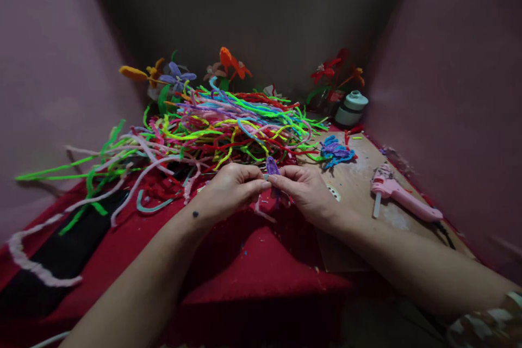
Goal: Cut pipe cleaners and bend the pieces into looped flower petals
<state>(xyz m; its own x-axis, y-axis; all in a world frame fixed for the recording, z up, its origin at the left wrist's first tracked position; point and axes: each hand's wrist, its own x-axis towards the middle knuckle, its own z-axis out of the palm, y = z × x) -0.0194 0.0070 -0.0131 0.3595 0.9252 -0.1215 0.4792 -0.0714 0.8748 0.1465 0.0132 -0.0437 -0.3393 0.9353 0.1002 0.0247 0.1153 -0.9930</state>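
A small purple fuzzy piece (pixel 272 166) stands upright between my two hands, above the red cloth. My right hand (pixel 304 191) pinches it near its lower end, thumb and forefinger pressed together. From the other side, my left hand (pixel 236 187) meets it with thumb and forefinger closed, the fingertips almost touching those of my right hand. Whatever is between the left fingertips is too small to make out. Just behind the hands lies a large heap of coloured pipe cleaners (pixel 244 125).
A pink glue gun (pixel 403 198) rests on a wooden board (pixel 359 179) at the right, near a blue and purple fuzzy flower (pixel 336 152). Fuzzy flowers and a pale jar (pixel 351 109) stand at the back. A black item (pixel 69 250) lies at the left.
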